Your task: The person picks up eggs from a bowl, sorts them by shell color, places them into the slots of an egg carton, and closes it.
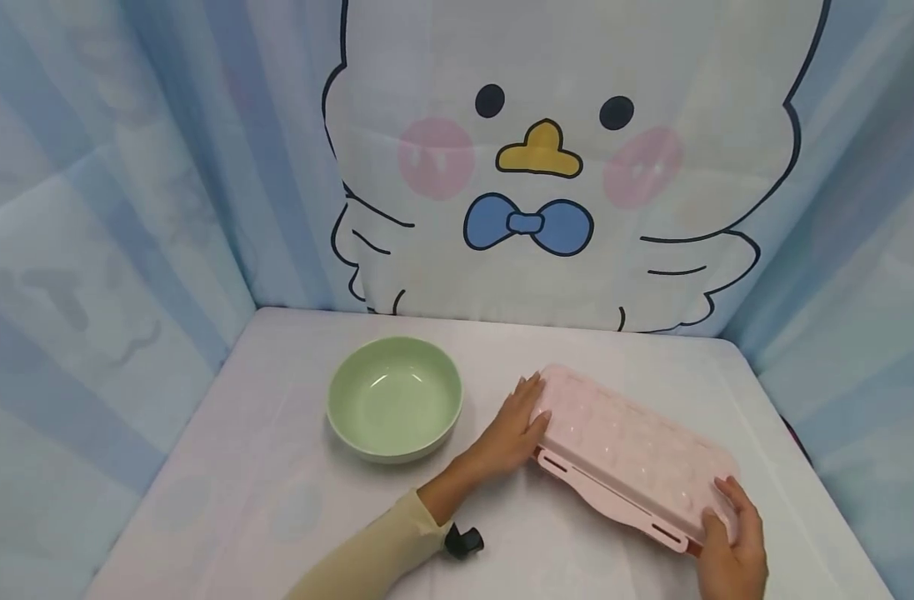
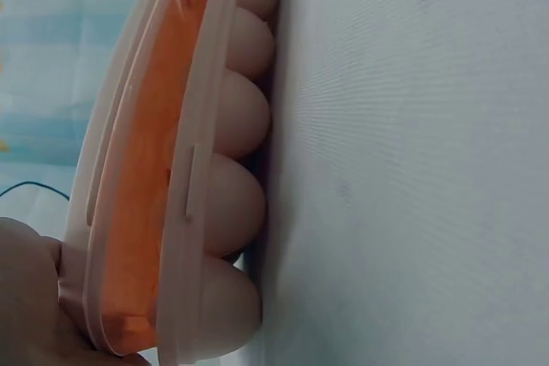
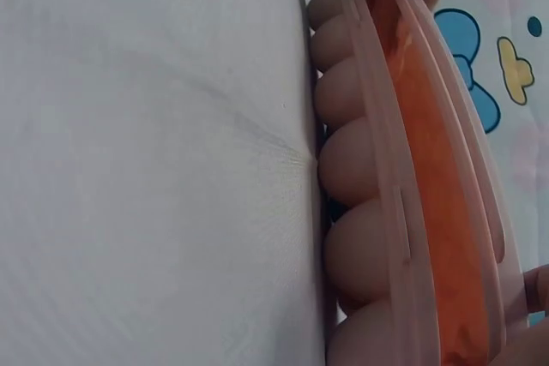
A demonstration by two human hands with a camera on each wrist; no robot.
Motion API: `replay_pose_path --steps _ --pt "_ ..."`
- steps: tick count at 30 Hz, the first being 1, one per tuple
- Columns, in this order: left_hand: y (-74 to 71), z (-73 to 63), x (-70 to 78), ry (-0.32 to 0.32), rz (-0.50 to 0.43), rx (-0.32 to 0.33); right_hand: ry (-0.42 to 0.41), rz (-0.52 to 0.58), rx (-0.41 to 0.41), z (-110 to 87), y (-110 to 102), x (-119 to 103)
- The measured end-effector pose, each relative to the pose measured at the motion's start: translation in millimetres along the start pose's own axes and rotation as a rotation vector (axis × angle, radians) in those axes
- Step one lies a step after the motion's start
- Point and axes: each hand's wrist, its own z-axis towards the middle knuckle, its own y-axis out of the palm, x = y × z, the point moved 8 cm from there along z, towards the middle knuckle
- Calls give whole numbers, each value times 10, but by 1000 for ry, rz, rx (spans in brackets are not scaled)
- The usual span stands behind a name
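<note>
A pink plastic egg box (image 1: 636, 450) lies slantwise on the right half of the table, its bumpy lid on top. Both wrist views show a long gap between the lid (image 2: 101, 160) and the base (image 3: 390, 177), with orange (image 3: 437, 203) inside. Rounded egg cups (image 2: 236, 203) line the underside of the base, close over the tabletop. My left hand (image 1: 507, 433) grips the lid at its left end, fingers over the top and thumb by the front corner. At the right end, my right hand (image 1: 734, 542) holds the lid between thumb and fingers.
A green bowl (image 1: 397, 400) stands on the table (image 1: 224, 467), left of my left hand. Behind the table hangs a curtain (image 1: 546, 283) printed with a cartoon bird, and striped blue curtains (image 1: 74, 250) close off the sides.
</note>
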Motion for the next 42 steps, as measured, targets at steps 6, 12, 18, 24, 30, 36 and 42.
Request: replay_pose_path --steps 6,12,18,24,30,36,42 --pt "75 -66 -51 -32 73 -62 -37 -70 -86 -45 64 47" --pt "120 -93 -92 -41 177 -99 -81 -84 -131 -60 90 90" --pt "120 -111 -110 -24 283 -103 -129 -172 -186 -41 146 107" --pt "119 -111 -72 49 508 -107 -172 -337 -240 -27 204 96" --pt "189 -124 34 204 710 -140 -485 -482 -207 -112 270 -135" --pt "281 -164 19 283 663 -237 -629 -509 -239 -247 333 -184" --pt "263 -146 21 278 597 -242 -613 -656 -264 -234 440 -225"
